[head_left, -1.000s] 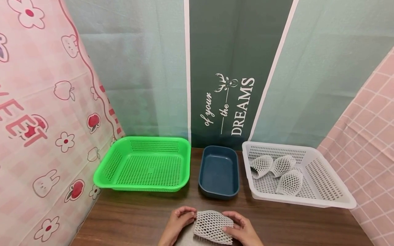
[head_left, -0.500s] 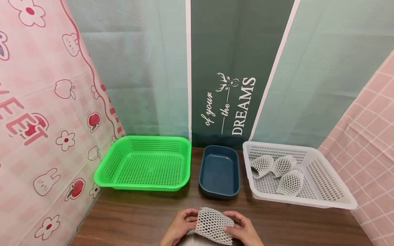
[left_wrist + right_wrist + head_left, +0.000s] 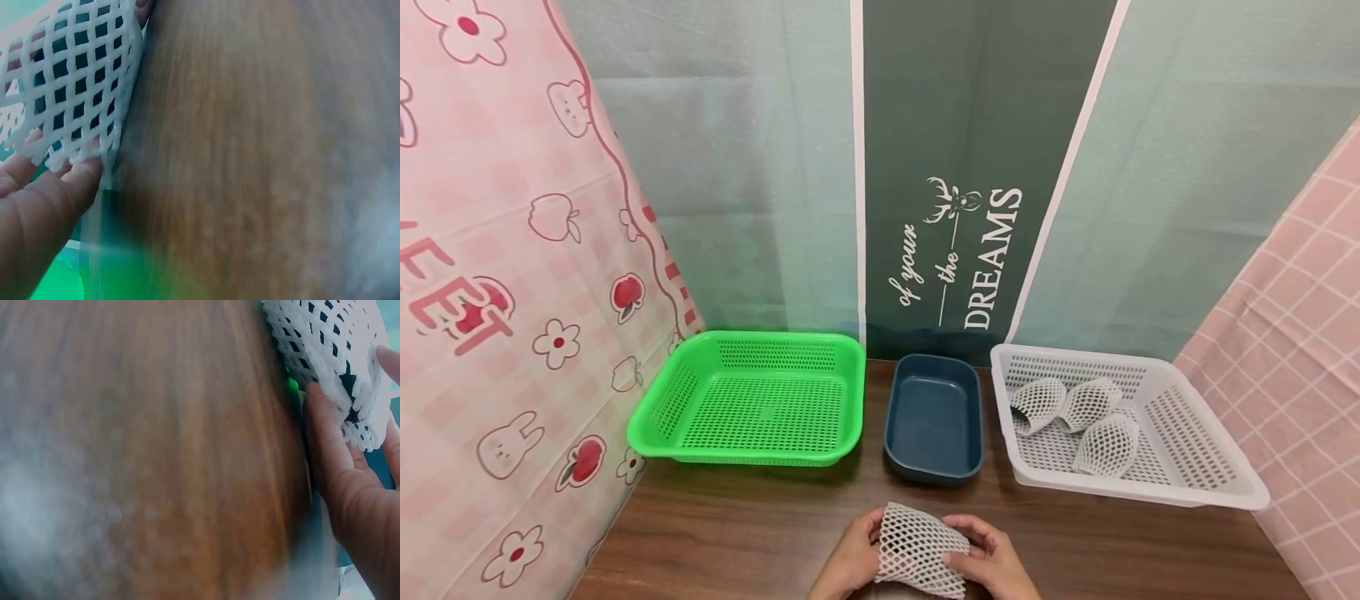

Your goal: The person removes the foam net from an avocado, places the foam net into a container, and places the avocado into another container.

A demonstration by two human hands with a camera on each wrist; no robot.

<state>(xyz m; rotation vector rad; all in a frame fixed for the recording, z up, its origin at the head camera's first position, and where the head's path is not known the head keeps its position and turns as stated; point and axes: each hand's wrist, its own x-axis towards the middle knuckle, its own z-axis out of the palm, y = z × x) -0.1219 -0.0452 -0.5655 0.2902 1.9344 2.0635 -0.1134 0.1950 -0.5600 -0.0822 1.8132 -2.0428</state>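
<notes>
A white foam net sleeve (image 3: pixel 921 550) is held between both hands over the near part of the table. My left hand (image 3: pixel 857 554) grips its left end. In the left wrist view the left fingertips (image 3: pixel 87 169) slip under the edge of the netting (image 3: pixel 81 75), and something dark shows through the mesh. My right hand (image 3: pixel 988 554) holds the right end, thumb on the near side and fingers on the far side. In the right wrist view that end of the sleeve (image 3: pixel 331 350) looks bunched, with a dark gap in it.
On the wooden table (image 3: pixel 737 525) stand a green basket (image 3: pixel 647 442) at left, a dark blue tray (image 3: pixel 934 475) in the middle and a white basket (image 3: pixel 1187 496) at right. Several netted things, one a netted bundle (image 3: pixel 1108 446), lie in the white basket. Curtains hang behind and beside.
My left hand has moved right and further into the sleeve's left end, which now stands wider and a little higher. The right hand has kept its hold almost in place.
</notes>
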